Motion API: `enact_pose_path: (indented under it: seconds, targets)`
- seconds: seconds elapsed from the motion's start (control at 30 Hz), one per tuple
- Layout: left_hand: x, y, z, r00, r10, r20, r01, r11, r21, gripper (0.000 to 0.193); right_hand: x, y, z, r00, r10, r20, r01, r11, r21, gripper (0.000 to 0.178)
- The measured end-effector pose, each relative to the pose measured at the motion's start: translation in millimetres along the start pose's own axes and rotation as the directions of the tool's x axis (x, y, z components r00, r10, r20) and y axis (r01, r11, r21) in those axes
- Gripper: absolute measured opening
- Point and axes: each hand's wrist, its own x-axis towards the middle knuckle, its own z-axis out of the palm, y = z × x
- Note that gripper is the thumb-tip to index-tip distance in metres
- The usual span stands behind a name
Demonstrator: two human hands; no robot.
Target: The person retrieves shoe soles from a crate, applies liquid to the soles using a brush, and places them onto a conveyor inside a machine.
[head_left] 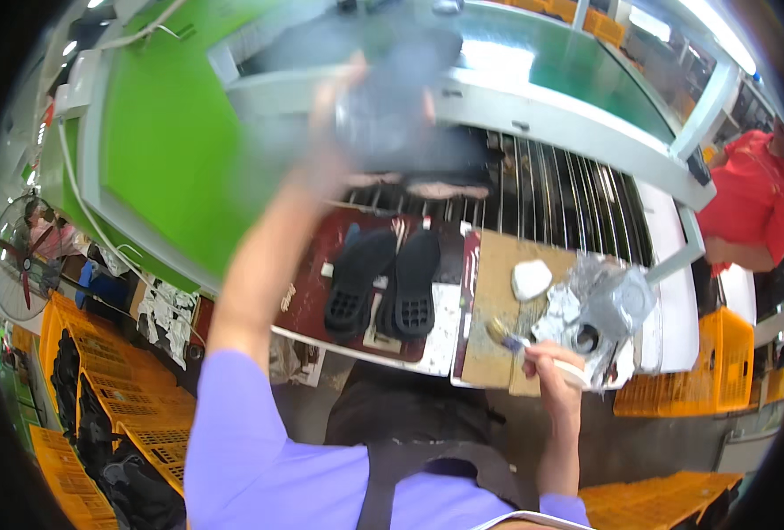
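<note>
My left hand point(339, 124) is raised high and blurred by motion, gripping a dark shoe part point(401, 115) above the roller conveyor. My right hand point(551, 362) rests low at the bench's right, closed around a small brush point(502, 334) whose bristle end lies on a brown board point(498, 274). Two black shoe soles point(383, 283) lie tread-up, side by side, on the dark red bench mat point(308, 291) between my arms.
A white lump point(531, 278) and a foil-covered pot point(600, 309) sit on the board's right. Metal rollers point(551, 194) and a green conveyor belt point(578, 62) run behind. Orange crates point(100, 389) stand left, another point(701, 371) right. A person in red point(754, 203) stands at the right. A fan point(21, 256) is far left.
</note>
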Motion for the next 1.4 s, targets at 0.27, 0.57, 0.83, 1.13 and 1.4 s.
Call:
enact_pose_path:
  seconds: [0.27, 0.57, 0.83, 1.13, 1.4]
  targets:
    - [72, -5, -114, 0.445, 0.896, 0.010, -0.192, 0.084, 0.978, 0.022, -1, 16, -19, 0.977, 0.139, -0.163, -0.148, 0.988, -0.046, 0.023]
    - [148, -91, -219, 0.789, 0.378, -0.484, 0.605, -0.341, 0.720, 0.075, -16, -3, -29, 0.990, 0.058, -0.131, -0.106, 0.910, -0.401, 0.021]
    - [183, -100, -264, 0.809, 0.176, -0.561, 0.566, -0.489, 0.663, 0.077, -22, -3, -47, 0.910, 0.057, -0.410, -0.213, 0.914, -0.347, 0.015]
    - [53, -120, -104, 0.841, -0.048, -0.540, 0.496, 0.468, 0.731, 0.063, -27, -26, -102, 0.816, -0.100, -0.569, -0.300, 0.769, -0.565, 0.009]
    - [-84, -185, -30, 0.958, -0.112, -0.264, 0.135, 0.988, 0.070, 0.028, -12, 27, -113, 0.905, -0.264, -0.334, -0.225, 0.370, -0.901, 0.006]
